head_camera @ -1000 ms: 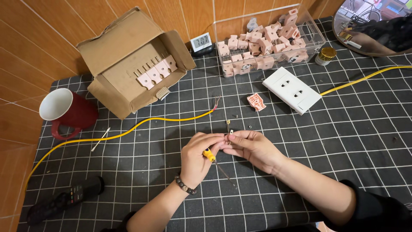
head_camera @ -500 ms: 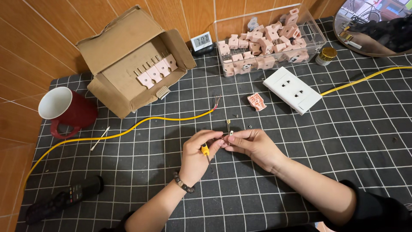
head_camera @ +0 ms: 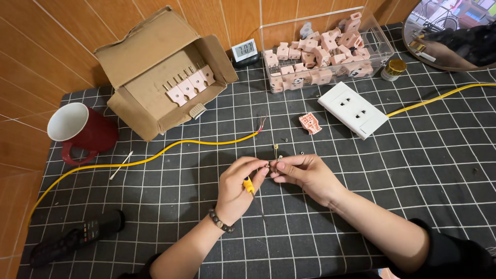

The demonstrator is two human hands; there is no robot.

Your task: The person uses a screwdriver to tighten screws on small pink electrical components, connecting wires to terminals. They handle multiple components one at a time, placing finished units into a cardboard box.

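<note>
My left hand (head_camera: 238, 189) and my right hand (head_camera: 304, 175) meet over the middle of a black gridded mat (head_camera: 361, 206). A small yellow-handled screwdriver (head_camera: 249, 185) rests in my left hand, and its fingertips touch a tiny metal part (head_camera: 274, 164) that my right hand pinches. Another small brass piece (head_camera: 276, 148) lies on the mat just above the fingers. A yellow cable (head_camera: 155, 155) with bared wire ends (head_camera: 262, 124) runs from the left toward the hands. One pink plug piece (head_camera: 309, 123) and a white double socket plate (head_camera: 353, 109) lie beyond the hands.
An open cardboard box (head_camera: 160, 77) holds pink parts at the back left. A clear bin (head_camera: 323, 51) of pink parts stands at the back, with a small digital clock (head_camera: 244, 50) beside it. A red mug (head_camera: 80, 132), a black remote (head_camera: 77, 236), a cotton swab (head_camera: 121, 165) and a gold-lidded jar (head_camera: 394, 68) lie around.
Both hands have stayed together at the mat's middle, shifting only slightly. My fingers have turned a little around the tiny part.
</note>
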